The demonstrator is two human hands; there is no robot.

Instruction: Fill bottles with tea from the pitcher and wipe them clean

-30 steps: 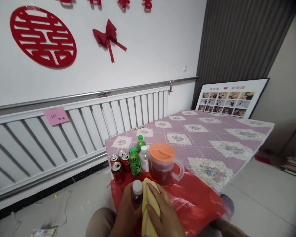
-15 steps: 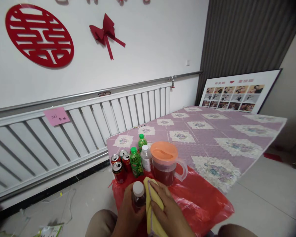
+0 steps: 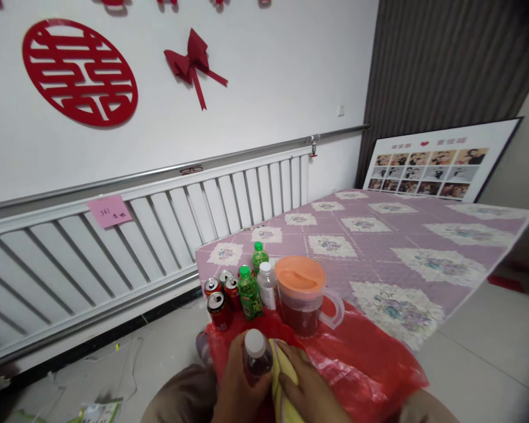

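Note:
A clear plastic bottle (image 3: pixel 258 356) with a white cap and dark liquid stands upright in my left hand (image 3: pixel 238 385), whose fingers wrap round it. My right hand (image 3: pixel 311 382) grips a folded yellow cloth (image 3: pixel 283 376) against the bottle's right side. Under both hands spreads a red plastic bag (image 3: pixel 357 358) on the table. Just beyond them stands a pitcher (image 3: pixel 300 314) with an orange lid and reddish-brown liquid. Left of it are a white-capped bottle (image 3: pixel 268 288), a green bottle (image 3: pixel 249 296) and another green bottle (image 3: pixel 260 255) behind.
Several drink cans (image 3: pixel 219 311) stand at the table's left corner. A purple flowered cloth (image 3: pixel 370 258) covers the table. A white radiator (image 3: pixel 229 202) runs along the wall, and a framed photo board (image 3: pixel 441 161) leans at the back right. Litter (image 3: pixel 99 411) lies on the floor.
The view has shifted slightly, so the scene sits a little further right. The bottle and the yellow cloth are now lower and nearer to me; both hands keep their hold.

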